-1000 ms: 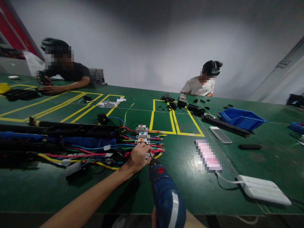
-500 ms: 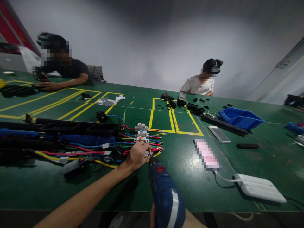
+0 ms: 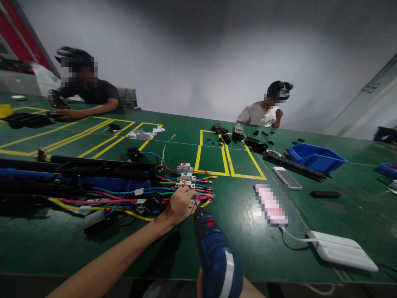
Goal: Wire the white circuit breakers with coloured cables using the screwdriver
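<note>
My left hand (image 3: 180,203) is closed around a small white circuit breaker (image 3: 192,203), most of it covered by my fingers. Wrapped round the grip of a blue cordless drill (image 3: 215,250) is my right hand (image 3: 200,282), largely hidden behind the tool. The drill's tip meets the front of the held breaker; exact contact at the screw is too small to tell. Beyond my left hand, more white breakers stand in a row, one with a red switch (image 3: 185,167), one with a blue switch (image 3: 186,176). Coloured wires with crimped lugs (image 3: 212,177) stick out to their right.
Long black and blue strips with wire bundles (image 3: 102,182) lie at left. On the right are a lit phone (image 3: 270,205), a white power bank (image 3: 343,249), a second phone (image 3: 287,178) and a blue bin (image 3: 316,156). Two people sit across the green table (image 3: 248,256).
My hands, the breaker and the drill hold nearly the same position. The view has shifted slightly. Across the table, the person at right has raised a hand.
</note>
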`<action>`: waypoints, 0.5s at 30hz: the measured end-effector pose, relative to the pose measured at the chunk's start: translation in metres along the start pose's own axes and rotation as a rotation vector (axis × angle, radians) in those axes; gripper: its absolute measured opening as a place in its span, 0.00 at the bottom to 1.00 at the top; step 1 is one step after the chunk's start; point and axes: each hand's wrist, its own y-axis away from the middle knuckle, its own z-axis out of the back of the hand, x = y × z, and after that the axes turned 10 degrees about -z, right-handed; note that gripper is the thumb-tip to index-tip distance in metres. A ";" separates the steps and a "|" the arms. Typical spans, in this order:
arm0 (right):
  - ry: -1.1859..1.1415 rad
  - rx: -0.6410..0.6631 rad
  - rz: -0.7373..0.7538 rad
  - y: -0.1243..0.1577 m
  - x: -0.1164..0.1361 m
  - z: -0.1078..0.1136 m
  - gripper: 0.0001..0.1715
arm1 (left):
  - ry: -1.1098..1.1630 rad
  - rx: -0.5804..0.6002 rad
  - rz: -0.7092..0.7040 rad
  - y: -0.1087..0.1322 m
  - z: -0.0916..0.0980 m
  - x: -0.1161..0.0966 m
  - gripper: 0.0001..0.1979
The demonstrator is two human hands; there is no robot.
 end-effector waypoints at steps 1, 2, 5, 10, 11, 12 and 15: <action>-0.003 -0.021 0.008 -0.005 -0.003 0.004 0.20 | -0.001 -0.002 0.006 0.000 0.000 0.000 0.04; -0.006 -0.040 0.015 -0.010 -0.006 0.007 0.22 | -0.002 -0.003 0.012 0.000 -0.001 0.000 0.04; -0.018 -0.089 0.033 -0.024 -0.020 0.015 0.24 | 0.003 -0.007 0.016 0.001 -0.002 0.001 0.03; -0.032 -0.113 0.049 -0.035 -0.038 0.021 0.25 | -0.003 -0.008 0.014 0.001 -0.002 0.000 0.03; -0.038 -0.112 0.056 -0.035 -0.040 0.021 0.25 | -0.006 -0.012 0.016 0.000 -0.002 0.000 0.03; -0.046 -0.108 0.062 -0.035 -0.040 0.022 0.25 | -0.009 -0.017 0.019 0.000 -0.002 -0.001 0.03; -0.053 -0.092 0.069 -0.033 -0.039 0.022 0.26 | -0.011 -0.029 0.027 -0.001 -0.002 -0.002 0.02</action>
